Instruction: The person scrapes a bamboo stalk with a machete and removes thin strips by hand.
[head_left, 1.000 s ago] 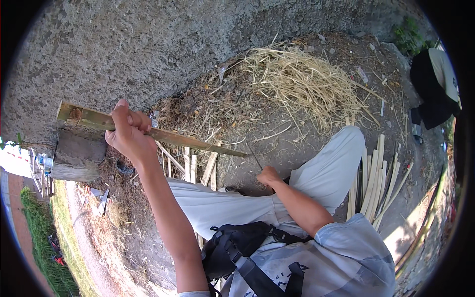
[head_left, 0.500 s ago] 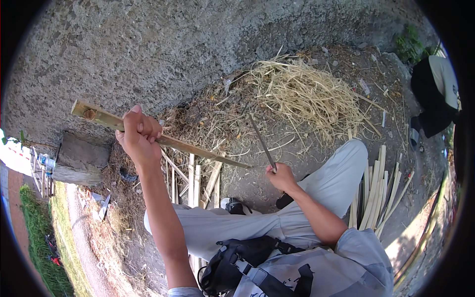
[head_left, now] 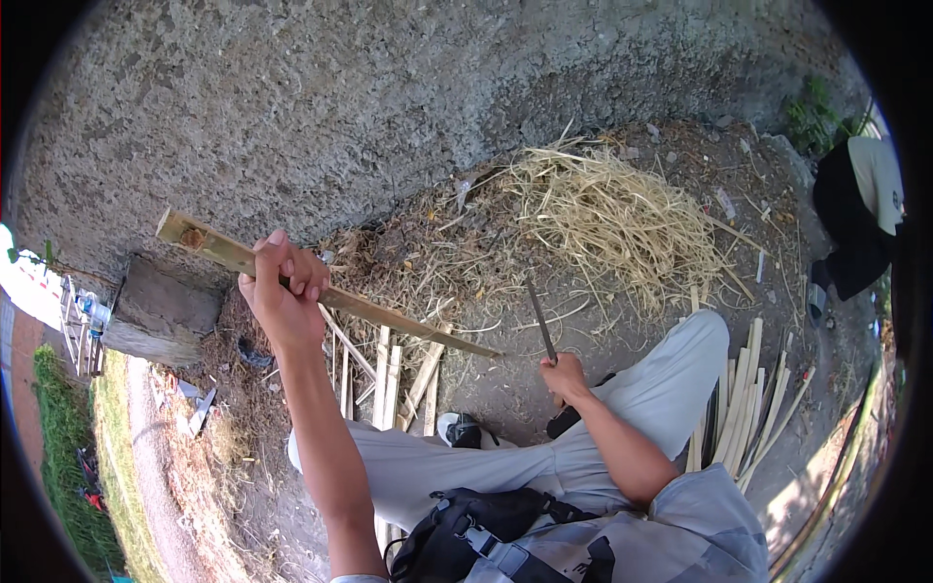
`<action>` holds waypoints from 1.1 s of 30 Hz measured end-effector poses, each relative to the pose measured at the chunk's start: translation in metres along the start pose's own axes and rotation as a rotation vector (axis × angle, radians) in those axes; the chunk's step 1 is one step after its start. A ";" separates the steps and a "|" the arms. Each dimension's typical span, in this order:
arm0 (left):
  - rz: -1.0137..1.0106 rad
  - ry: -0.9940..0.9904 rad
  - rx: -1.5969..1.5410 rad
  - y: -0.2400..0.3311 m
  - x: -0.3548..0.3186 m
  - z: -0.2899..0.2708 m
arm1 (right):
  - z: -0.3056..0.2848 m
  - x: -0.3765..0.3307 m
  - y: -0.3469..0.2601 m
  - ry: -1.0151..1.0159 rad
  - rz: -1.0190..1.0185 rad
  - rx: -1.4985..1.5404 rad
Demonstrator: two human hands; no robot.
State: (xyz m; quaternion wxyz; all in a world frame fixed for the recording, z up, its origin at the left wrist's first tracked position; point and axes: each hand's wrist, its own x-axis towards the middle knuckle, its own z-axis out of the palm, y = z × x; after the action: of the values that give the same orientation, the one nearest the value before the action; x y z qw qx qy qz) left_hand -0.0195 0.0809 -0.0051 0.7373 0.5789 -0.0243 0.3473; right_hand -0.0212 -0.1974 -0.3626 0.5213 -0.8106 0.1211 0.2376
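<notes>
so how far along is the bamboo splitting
Done: a heap of pale shavings and a bundle of finished slats by the right leg. In hand: the left hand grips a long bamboo strip; the right hand holds a knife off it. Left: several rough strips lie below it.

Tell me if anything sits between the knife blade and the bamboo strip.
Nothing visible does. The right hand holds the knife upright, apart from the bamboo strip gripped in the left hand; only open air separates them.

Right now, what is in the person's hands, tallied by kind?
Bamboo strip, in the left hand: 1
Knife, in the right hand: 1
Total: 2
</notes>
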 end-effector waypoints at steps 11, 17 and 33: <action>-0.038 0.131 0.149 -0.008 0.009 0.029 | 0.007 -0.002 -0.002 -0.042 0.029 -0.025; 0.022 -0.069 -0.068 -0.008 0.002 0.001 | 0.015 0.007 0.002 -0.090 0.092 -0.007; 0.150 -0.037 0.200 0.016 -0.013 -0.015 | 0.023 -0.002 -0.004 -0.121 0.096 -0.031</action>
State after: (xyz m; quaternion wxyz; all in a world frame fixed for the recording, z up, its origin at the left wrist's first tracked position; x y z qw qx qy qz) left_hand -0.0438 0.0895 -0.0022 0.6473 0.6523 -0.0466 0.3915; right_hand -0.0270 -0.1757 -0.3666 0.5030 -0.7961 0.1245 0.3126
